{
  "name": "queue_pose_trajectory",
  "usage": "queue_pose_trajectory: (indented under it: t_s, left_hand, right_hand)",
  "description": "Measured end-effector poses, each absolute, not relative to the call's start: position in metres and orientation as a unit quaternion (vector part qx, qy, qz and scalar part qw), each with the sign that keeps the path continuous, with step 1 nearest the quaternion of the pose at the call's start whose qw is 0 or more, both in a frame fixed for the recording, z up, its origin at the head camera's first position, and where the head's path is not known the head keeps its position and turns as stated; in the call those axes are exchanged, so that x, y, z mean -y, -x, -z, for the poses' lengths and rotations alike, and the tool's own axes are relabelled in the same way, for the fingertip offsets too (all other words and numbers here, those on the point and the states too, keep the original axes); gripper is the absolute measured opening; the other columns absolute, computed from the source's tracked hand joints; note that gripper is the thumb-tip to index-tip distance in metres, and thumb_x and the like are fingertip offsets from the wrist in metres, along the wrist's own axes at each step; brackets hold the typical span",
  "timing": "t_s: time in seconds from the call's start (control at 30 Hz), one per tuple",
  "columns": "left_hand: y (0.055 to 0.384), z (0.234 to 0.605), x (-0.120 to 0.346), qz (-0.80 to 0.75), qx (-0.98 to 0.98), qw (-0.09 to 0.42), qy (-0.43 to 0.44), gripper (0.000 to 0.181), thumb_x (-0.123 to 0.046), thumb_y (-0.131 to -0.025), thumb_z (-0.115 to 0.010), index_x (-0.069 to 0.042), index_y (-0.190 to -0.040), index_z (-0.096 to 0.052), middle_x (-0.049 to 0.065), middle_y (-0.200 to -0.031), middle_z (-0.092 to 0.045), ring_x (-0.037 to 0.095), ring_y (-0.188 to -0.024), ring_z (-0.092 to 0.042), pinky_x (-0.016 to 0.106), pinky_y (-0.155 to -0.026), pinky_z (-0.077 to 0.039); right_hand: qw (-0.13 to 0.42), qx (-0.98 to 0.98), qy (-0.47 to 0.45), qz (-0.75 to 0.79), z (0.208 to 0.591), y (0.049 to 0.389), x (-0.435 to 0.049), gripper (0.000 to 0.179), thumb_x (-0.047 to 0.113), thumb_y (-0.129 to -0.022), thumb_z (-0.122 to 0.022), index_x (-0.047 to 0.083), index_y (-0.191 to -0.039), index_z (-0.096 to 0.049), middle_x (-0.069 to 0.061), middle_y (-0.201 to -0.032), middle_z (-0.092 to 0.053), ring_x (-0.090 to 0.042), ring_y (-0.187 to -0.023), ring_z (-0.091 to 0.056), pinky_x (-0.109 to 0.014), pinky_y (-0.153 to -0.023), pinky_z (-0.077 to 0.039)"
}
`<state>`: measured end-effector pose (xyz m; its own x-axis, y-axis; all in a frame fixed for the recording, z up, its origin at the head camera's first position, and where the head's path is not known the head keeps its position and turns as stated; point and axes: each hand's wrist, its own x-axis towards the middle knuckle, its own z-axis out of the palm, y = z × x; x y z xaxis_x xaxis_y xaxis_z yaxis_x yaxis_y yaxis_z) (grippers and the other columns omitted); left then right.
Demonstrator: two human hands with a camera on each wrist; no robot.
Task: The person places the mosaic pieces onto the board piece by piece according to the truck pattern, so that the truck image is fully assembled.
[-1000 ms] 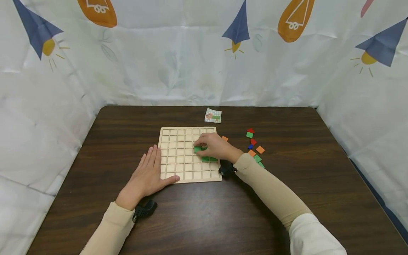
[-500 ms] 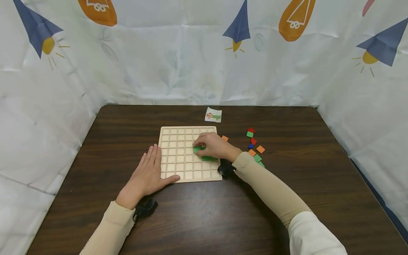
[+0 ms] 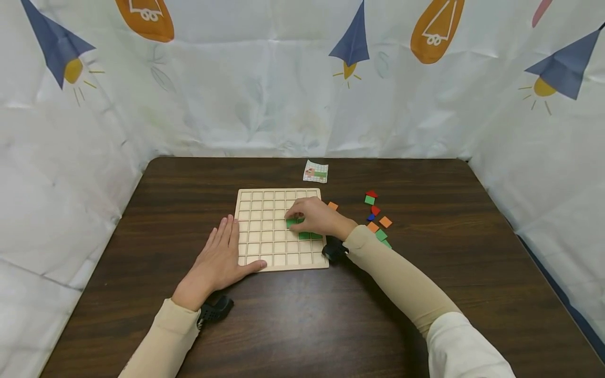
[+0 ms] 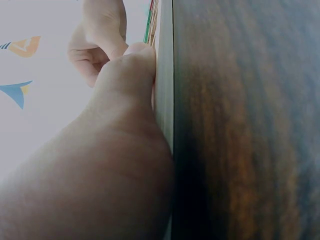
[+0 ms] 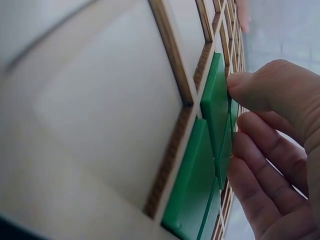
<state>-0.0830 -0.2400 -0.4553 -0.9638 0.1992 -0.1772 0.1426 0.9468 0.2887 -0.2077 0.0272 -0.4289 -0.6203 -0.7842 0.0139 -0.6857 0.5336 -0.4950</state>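
Note:
A light wooden grid board (image 3: 255,236) lies on the table. My left hand (image 3: 215,262) rests flat along its left edge, fingers extended, thumb over the front left corner. Above the board's right half, my right hand (image 3: 317,216) has thumb and fingers bent round a green square tile (image 3: 291,223) in a cell. Seen from the right wrist, the right thumb (image 5: 255,89) touches that area and the fingertips sit just beyond; several green tiles (image 5: 192,185) lie seated in neighbouring cells. Part of the tile under the right hand is hidden.
Right of the board lie loose orange (image 3: 385,222), red (image 3: 375,210), blue (image 3: 371,217) and green tiles (image 3: 381,235). One orange tile (image 3: 333,206) is close to the board's right edge. A small picture card (image 3: 315,171) lies behind the board on the dark table (image 3: 302,315).
The right hand has shifted very slightly to the left over the green tile. The left hand stays on the board's edge, and the board has not moved.

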Motion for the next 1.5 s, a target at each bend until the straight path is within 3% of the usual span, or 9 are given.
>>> queue_pose_trajectory:
  t_s: [0.4, 0.8, 1.3, 1.5]
  left_hand:
    - [0.083, 0.456, 0.239, -0.142, -0.981, 0.103, -0.085, 0.134, -0.091, -0.084, -0.046, 0.007, -0.163, 0.001, 0.028, -0.173, 0.004, 0.046, -0.162, -0.001, 0.064, -0.131, -0.009]
    - [0.081, 0.456, 0.240, -0.144, -0.981, 0.099, -0.083, 0.134, -0.090, -0.084, -0.047, 0.007, -0.163, 0.000, 0.030, -0.173, 0.003, 0.047, -0.162, -0.002, 0.065, -0.131, -0.008]
    - [0.081, 0.455, 0.238, -0.143, -0.981, 0.095, -0.088, 0.133, -0.088, -0.086, -0.049, 0.008, -0.163, 0.000, 0.030, -0.172, 0.003, 0.048, -0.162, -0.002, 0.065, -0.130, -0.009]
    - [0.082, 0.456, 0.238, -0.142, -0.981, 0.095, -0.088, 0.132, -0.088, -0.086, -0.049, 0.008, -0.163, 0.000, 0.030, -0.173, 0.003, 0.048, -0.162, -0.002, 0.065, -0.130, -0.009]
  right_hand:
    - [0.095, -0.883, 0.379, 0.259, 0.411, 0.216, -0.062, 0.028, 0.020, -0.096, -0.073, 0.010, -0.122, -0.076, -0.005, -0.119, -0.074, -0.021, -0.107, -0.069, -0.033, -0.092, -0.059]
    - [0.070, -0.911, 0.327, 0.242, 0.402, 0.229, -0.112, 0.030, 0.017, -0.095, -0.075, 0.008, -0.123, -0.075, -0.009, -0.117, -0.074, -0.026, -0.106, -0.071, -0.040, -0.092, -0.061]
    - [0.085, -0.939, 0.241, 0.228, 0.405, 0.245, -0.170, 0.038, 0.021, -0.097, -0.074, 0.010, -0.132, -0.070, -0.011, -0.134, -0.069, -0.030, -0.118, -0.067, -0.048, -0.099, -0.059]
    - [0.086, -0.944, 0.207, 0.243, 0.410, 0.246, -0.188, 0.039, 0.021, -0.097, -0.073, 0.011, -0.134, -0.069, -0.012, -0.134, -0.068, -0.030, -0.114, -0.067, -0.048, -0.093, -0.059]
